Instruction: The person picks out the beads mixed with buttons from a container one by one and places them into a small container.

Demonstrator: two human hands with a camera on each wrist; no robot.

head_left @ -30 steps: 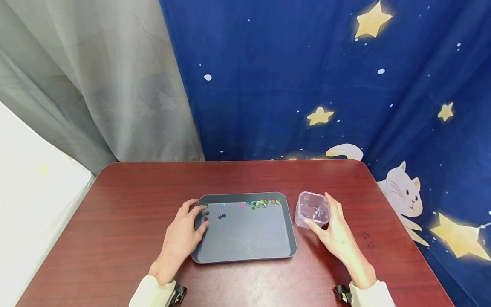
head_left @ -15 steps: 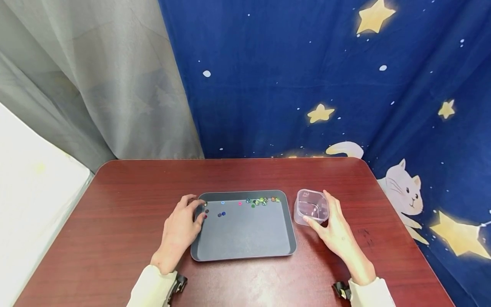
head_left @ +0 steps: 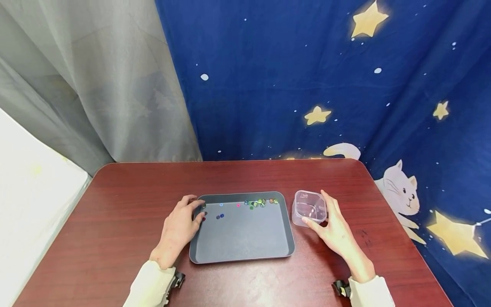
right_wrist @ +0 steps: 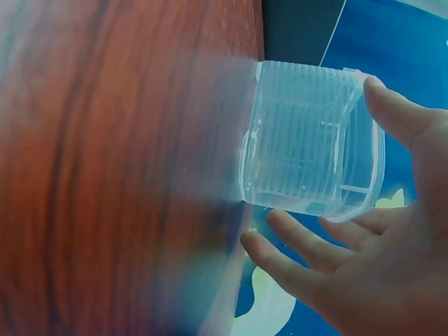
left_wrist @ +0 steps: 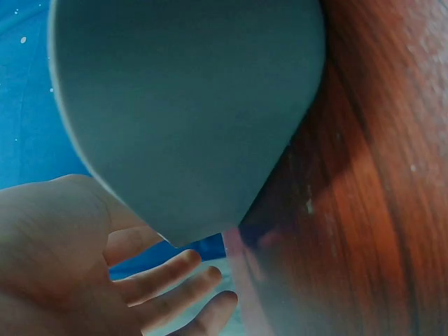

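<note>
A grey rectangular tray lies on the table with small round coloured beads in it. At its left rim, my left hand reaches over with thumb and index finger apart, beside a green bead, a dark bead and a red bead. In the left wrist view, the tray wall hides those two fingertips; the other fingers extend loosely outside. My right hand holds a clear plastic container right of the tray, thumb on its near rim and fingers along the far side.
Two blue beads lie right of the left hand, with a light-blue bead and a pink bead behind. Several glassy green and orange beads cluster along the tray's back wall. A starry blue curtain hangs behind the reddish table.
The left thumb has drawn back from the tray's inside and closer to the index finger. The beads have stayed put, and the right hand still holds the container in the same place.
</note>
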